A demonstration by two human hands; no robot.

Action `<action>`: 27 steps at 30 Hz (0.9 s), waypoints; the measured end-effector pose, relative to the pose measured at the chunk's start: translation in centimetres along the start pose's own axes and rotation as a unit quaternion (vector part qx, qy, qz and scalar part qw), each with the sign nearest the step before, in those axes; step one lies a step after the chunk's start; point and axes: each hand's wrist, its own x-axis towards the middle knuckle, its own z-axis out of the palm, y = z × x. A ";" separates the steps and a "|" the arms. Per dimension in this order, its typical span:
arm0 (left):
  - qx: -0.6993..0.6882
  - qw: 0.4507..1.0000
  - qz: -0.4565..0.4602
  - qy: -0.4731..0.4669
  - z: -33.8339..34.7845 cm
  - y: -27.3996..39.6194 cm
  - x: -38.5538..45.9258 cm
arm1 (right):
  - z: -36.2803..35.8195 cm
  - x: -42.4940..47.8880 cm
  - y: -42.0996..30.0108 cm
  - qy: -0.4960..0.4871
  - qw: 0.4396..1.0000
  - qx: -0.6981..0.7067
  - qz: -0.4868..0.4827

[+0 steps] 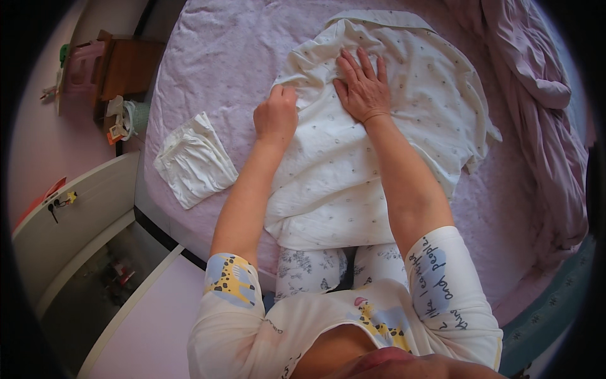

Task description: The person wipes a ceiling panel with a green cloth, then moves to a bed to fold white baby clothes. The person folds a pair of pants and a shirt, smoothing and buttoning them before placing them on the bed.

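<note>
A white cloth garment [331, 189] with a small scattered print lies spread and wrinkled on the bed before me; a folded band or collar runs along its far edge. My left hand [277, 113] has its fingers curled around the garment's left edge, pinching the cloth. Flat on the upper middle of the same garment rests my right hand [364, 87], fingers apart, palm pressing the fabric. To the left of my left forearm lies a folded white garment [196, 161] with a gathered elastic waist, apart from both hands.
The bed [222, 57] has a pale purple plush cover. A bunched purple quilt [521, 94] lines its right side. Left of the bed are a wooden cabinet [130, 66], a pink plastic stool [85, 66], a lined waste bin [135, 118] and an open door [90, 189] with keys.
</note>
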 end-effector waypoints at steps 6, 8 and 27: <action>0.021 0.999 0.018 -0.040 -0.8 0.1 2.5 | 0.4 0.0 -0.2 0.018 1.000 0.002 -0.007; 0.006 0.998 0.060 -0.007 -0.1 -0.7 2.5 | 0.6 0.0 -0.3 0.025 1.000 -0.002 -0.011; -0.106 0.978 0.067 -0.166 -2.8 3.3 0.1 | 1.2 -0.4 0.7 -0.044 0.995 -0.090 -0.026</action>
